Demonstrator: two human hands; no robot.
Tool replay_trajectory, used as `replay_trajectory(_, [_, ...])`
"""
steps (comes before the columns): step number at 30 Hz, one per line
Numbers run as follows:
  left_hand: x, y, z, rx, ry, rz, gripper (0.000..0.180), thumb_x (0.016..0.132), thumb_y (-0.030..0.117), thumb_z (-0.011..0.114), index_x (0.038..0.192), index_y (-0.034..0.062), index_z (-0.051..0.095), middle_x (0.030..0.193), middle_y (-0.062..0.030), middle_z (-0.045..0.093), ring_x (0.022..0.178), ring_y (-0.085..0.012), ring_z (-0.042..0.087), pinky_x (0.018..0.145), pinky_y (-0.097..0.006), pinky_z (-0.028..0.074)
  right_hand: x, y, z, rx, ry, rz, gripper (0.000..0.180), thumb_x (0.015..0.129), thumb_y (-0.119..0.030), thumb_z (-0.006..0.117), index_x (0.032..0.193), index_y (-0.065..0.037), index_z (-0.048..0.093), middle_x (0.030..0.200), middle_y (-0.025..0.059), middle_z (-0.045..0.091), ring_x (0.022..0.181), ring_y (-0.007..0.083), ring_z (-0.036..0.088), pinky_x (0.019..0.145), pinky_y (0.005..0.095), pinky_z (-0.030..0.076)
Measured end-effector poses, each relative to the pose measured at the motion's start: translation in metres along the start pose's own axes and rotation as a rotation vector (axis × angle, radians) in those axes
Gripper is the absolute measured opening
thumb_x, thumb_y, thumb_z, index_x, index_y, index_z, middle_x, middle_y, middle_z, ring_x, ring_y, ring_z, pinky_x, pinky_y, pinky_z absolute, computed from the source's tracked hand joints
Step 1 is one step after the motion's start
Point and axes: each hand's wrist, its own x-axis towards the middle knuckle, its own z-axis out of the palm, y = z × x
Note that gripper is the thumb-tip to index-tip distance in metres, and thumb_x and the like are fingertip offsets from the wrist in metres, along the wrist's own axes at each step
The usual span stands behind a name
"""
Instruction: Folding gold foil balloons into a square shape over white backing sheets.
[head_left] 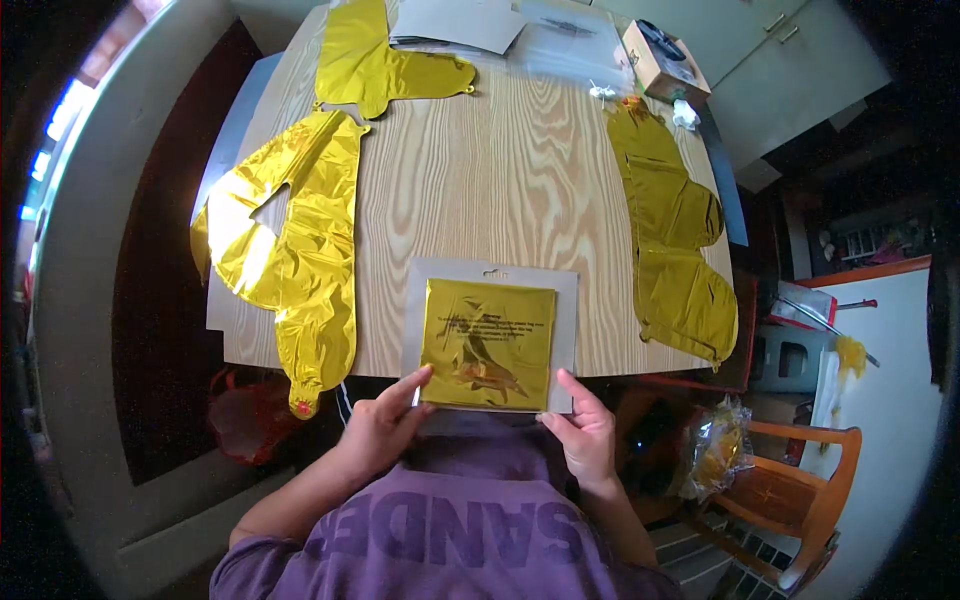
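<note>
A flat folded gold foil balloon lies against a pale grey card with a hang slot at its top. The card sits at the table's near edge, its lower part overhanging toward me. My left hand grips the lower left corner, thumb on the foil's edge. At the lower right corner, my right hand pinches the card between thumb and fingers. Left of it lies a flat, crinkled gold foil balloon with a triangular opening, its tail hanging over the edge. On the right rests another flat gold balloon with rounded bulges.
A third gold foil balloon lies at the far left of the wooden table. Behind are white sheets, clear plastic and an open wooden box. A wooden chair and a clear bag are at right.
</note>
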Motion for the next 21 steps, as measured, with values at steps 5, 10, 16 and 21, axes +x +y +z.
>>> replay_trajectory(5, [0.011, 0.056, -0.045, 0.56, 0.203, 0.401, 0.045, 0.089, 0.024, 0.073, 0.128, 0.0056, 0.063, 0.075, -0.0096, 0.069, 0.067, -0.0322, 0.067, 0.067, -0.044, 0.053, 0.001, -0.01, 0.003, -0.029, 0.008, 0.002, 0.056, 0.089, 0.011, 0.066, 0.142, 0.003, 0.051, 0.124, 0.0089, 0.067, 0.11, 0.0123, 0.064, 0.097, 0.0277, 0.051])
replay_trajectory(10, [0.095, 0.078, -0.011, 0.607, 0.176, 0.655, 0.072, 0.095, 0.039, 0.063, 0.15, -0.0008, 0.039, 0.155, -0.0227, 0.039, 0.147, -0.0379, 0.034, 0.117, -0.049, 0.03, 0.005, -0.005, 0.012, -0.092, 0.021, -0.003, 0.051, 0.089, 0.01, 0.066, 0.139, 0.006, 0.052, 0.125, 0.0092, 0.067, 0.112, 0.0129, 0.063, 0.098, 0.0264, 0.049])
replay_trajectory(16, [0.126, 0.067, 0.013, 0.898, 0.06, 0.626, 0.086, 0.096, 0.062, 0.047, 0.155, 0.0018, 0.032, 0.161, -0.024, 0.029, 0.151, -0.0414, 0.023, 0.119, -0.059, 0.018, 0.008, -0.004, 0.011, -0.064, 0.031, -0.009, 0.048, 0.09, 0.008, 0.065, 0.137, 0.004, 0.055, 0.118, 0.0042, 0.066, 0.103, 0.0075, 0.061, 0.092, 0.0247, 0.05])
replay_trajectory(21, [0.12, 0.061, 0.002, 0.602, 0.143, 0.701, 0.084, 0.088, 0.059, 0.061, 0.152, 0.0081, 0.04, 0.16, -0.0232, 0.031, 0.149, -0.0458, 0.025, 0.118, -0.061, 0.021, 0.01, -0.002, 0.013, -0.122, 0.095, -0.042, 0.047, 0.091, 0.008, 0.065, 0.137, 0.004, 0.054, 0.114, 0.0059, 0.068, 0.099, 0.0086, 0.064, 0.087, 0.0248, 0.053])
